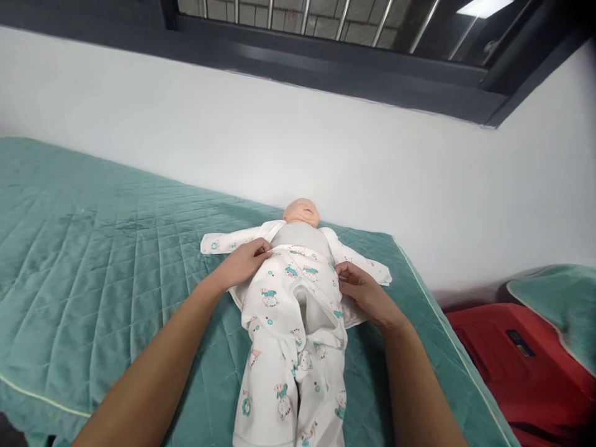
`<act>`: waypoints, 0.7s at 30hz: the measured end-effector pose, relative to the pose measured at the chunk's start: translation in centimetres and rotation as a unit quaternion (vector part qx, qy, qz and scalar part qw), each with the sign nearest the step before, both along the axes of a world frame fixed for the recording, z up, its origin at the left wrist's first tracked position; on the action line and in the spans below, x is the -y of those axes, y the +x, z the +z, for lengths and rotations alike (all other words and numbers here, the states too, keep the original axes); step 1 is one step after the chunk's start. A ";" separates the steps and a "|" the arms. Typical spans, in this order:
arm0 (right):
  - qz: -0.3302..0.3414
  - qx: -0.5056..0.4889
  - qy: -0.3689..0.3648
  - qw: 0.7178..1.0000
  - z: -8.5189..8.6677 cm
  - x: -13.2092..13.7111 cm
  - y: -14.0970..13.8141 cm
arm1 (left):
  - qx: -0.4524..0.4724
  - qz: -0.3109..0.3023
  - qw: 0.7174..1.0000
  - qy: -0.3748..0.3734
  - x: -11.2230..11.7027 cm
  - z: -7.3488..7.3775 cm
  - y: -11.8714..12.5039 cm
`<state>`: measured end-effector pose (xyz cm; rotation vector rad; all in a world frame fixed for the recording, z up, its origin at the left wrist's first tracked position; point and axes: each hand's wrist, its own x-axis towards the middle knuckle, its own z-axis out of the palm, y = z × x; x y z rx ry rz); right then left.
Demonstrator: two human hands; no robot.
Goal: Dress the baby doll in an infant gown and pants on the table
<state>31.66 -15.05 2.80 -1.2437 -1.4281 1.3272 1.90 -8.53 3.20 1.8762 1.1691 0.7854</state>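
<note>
Left hand point(246, 262) pinching trousers point(278, 304) at waist; right hand point(364, 292) touching their side, grasp unclear. I'm judging them soft, light; favouring waistband edges.

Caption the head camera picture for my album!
Left hand and right hand at the sides of printed trousers on a doll lying on a green cover.

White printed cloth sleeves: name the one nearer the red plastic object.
The white printed cloth sleeve beside the right hand; the other sleeve, by the left hand, lies farther off.
</note>
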 end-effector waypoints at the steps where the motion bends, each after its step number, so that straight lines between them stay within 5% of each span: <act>1: 0.000 0.004 -0.004 1.000 0.0 0.0 0.0 | 0.005 -0.003 1.000 -0.002 0.0 0.0 0.0; 7: -0.034 0.077 -0.027 0.996 -0.4 0.0 -0.1 | 0.041 0.007 0.999 -0.023 -0.3 -0.4 -0.2; 13: -0.155 0.238 0.015 0.959 -1.1 -0.7 -0.7 | 0.079 0.009 0.995 -0.056 -0.2 -0.4 -0.2; 21: -0.191 0.234 0.006 0.953 -2.1 -1.4 -0.6 | 0.071 0.019 0.996 -0.054 0.1 0.1 0.0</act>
